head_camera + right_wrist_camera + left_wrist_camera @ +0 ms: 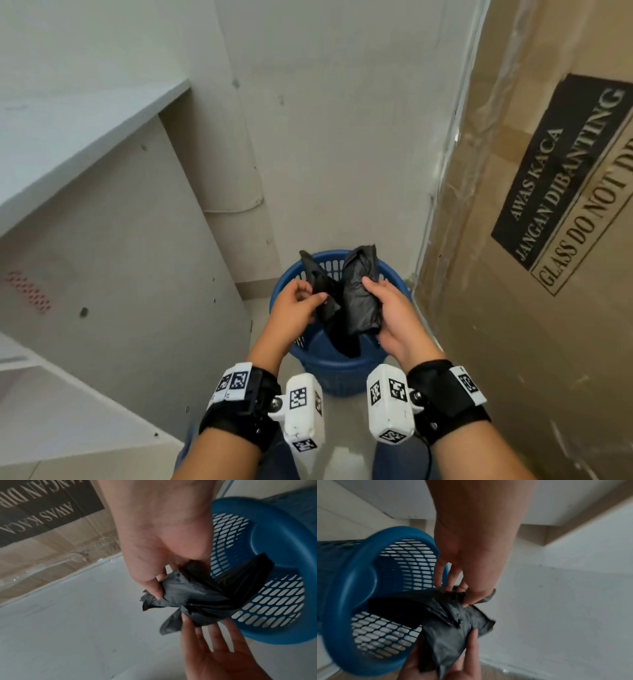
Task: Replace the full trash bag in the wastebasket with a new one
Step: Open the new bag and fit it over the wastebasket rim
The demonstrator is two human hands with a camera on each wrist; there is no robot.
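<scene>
While both hands, left (297, 305) and right (390, 312), pinch the folded black trash bag (356, 301) above the blue wastebasket (337, 371), unfolding is under way; next, find its mouth.

Both forearms reach forward side by side, each wrist strapped in a black band carrying a white tagged block. Left hand (297, 306) sits palm turned inward, thumb and fingertips pinching together on black plastic. Right hand (390, 313) mirrors it just beside, palm facing left, thumb pressed on top, fingers curled underneath gripping the same plastic, hands nearly touching
</scene>
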